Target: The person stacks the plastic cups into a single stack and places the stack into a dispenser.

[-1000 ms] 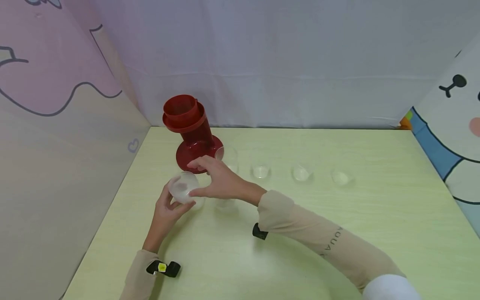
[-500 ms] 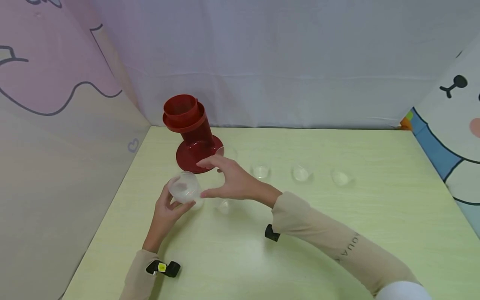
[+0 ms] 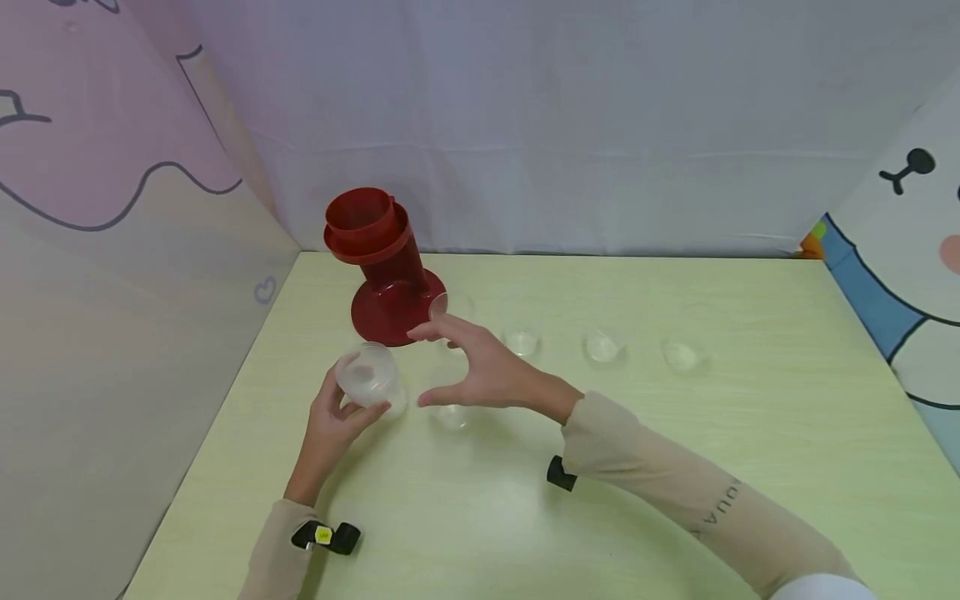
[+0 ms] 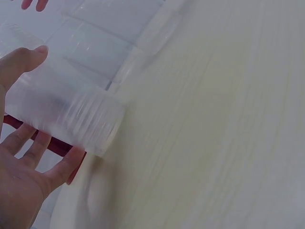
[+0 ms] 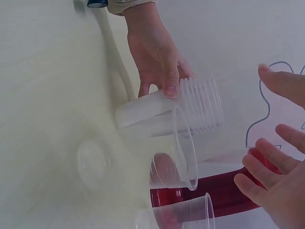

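Observation:
My left hand point(image 3: 332, 429) grips a stack of nested clear plastic cups point(image 3: 366, 375), thumb on one side and fingers on the other. The stack stands nearly upright, its bottom right at the tabletop; in the right wrist view its many rims point(image 5: 202, 105) lie close together. My right hand point(image 3: 491, 367) is spread, holding nothing, just right of the stack. A single clear cup point(image 3: 452, 415) stands near its thumb, and another cup point(image 3: 453, 307) is partly hidden behind its fingers. In the right wrist view a single cup point(image 5: 164, 167) stands between the stack and my right fingers.
A red cup dispenser point(image 3: 386, 292) with a round base stands at the back left. More single clear cups stand in a row to the right: one cup point(image 3: 521, 342), a second cup point(image 3: 602, 344) and a third cup point(image 3: 684, 356). A pale cloth wall point(image 3: 562, 167) closes off the table's back.
My right hand has drawn away from the cup stack, moving right and slightly toward me, fingers staying spread. The left hand and its stack have kept their place.

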A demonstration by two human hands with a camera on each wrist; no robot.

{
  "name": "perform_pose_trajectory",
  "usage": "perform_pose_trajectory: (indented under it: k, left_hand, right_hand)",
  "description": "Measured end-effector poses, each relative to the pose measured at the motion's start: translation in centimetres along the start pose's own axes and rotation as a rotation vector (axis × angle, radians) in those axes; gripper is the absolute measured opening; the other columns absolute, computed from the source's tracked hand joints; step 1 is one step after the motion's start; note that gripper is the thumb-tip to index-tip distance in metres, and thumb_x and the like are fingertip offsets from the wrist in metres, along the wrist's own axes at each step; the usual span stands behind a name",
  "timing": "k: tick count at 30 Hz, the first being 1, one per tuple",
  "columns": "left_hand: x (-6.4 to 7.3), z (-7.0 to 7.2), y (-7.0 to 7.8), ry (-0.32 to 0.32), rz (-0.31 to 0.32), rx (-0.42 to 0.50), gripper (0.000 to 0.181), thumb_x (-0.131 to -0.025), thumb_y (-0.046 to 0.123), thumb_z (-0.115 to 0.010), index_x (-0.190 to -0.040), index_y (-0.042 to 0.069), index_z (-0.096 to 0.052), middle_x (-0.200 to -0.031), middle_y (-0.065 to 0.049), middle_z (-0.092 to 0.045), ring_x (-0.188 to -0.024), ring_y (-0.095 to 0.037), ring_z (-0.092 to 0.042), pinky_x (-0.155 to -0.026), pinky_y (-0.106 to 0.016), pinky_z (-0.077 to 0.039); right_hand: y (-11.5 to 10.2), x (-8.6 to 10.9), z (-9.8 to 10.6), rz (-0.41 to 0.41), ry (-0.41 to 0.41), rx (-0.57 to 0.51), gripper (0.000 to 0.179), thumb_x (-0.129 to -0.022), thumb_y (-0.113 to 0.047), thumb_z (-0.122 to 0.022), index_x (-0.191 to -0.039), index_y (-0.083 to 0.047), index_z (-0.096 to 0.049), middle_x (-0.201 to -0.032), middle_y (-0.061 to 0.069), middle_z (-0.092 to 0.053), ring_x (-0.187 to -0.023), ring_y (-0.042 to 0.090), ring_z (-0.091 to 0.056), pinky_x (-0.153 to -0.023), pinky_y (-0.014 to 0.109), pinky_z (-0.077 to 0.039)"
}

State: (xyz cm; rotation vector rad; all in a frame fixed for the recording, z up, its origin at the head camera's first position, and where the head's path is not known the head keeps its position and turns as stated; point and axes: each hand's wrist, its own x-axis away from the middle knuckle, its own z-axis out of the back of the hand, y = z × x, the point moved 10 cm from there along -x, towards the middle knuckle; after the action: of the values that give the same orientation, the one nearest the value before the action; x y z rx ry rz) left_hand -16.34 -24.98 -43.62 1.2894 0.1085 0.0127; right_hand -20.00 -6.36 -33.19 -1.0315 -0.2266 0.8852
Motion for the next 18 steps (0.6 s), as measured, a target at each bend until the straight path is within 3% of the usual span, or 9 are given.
perform_pose_trajectory:
  k: [4,11,18]
  left_hand:
    - [0.0,0.0,-0.1,-0.001,-0.009,0.001,0.081,-0.077,0.008,-0.078,-0.144,0.018,-0.033,-0.139,-0.003,-0.039,-0.127,-0.024,-0.039,-0.096,-0.030,-0.045]
    - [-0.5,0.2,-1.9,0.009,-0.012,-0.006,0.082,-0.077,0.012,-0.080,-0.144,0.028,-0.034,-0.139,0.002,-0.040,-0.127,-0.021,-0.040,-0.094,-0.028,-0.046]
    - [-0.5,0.4,-2.1,0.024,-0.020,-0.009,0.082,-0.076,0.013,-0.080,-0.142,0.030,-0.035,-0.138,0.003,-0.041,-0.127,-0.022,-0.041,-0.093,-0.028,-0.047]
  right_hand:
    - [0.3,0.5,0.0,-0.005,-0.001,-0.006,0.069,-0.073,-0.032,-0.082,-0.133,-0.018,-0.049,-0.129,-0.011,-0.051,-0.117,0.006,-0.045,-0.096,0.030,-0.043]
    - [0.5,1.2,0.2,0.026,0.031,-0.029,0.066,-0.072,-0.027,-0.083,-0.130,-0.021,-0.052,-0.127,-0.013,-0.052,-0.117,0.003,-0.046,-0.095,0.030,-0.044]
    - [1.4,1.7,0.3,0.028,0.052,-0.058,0.067,-0.071,-0.027,-0.084,-0.130,-0.017,-0.053,-0.126,-0.008,-0.054,-0.116,0.007,-0.048,-0.095,0.032,-0.045]
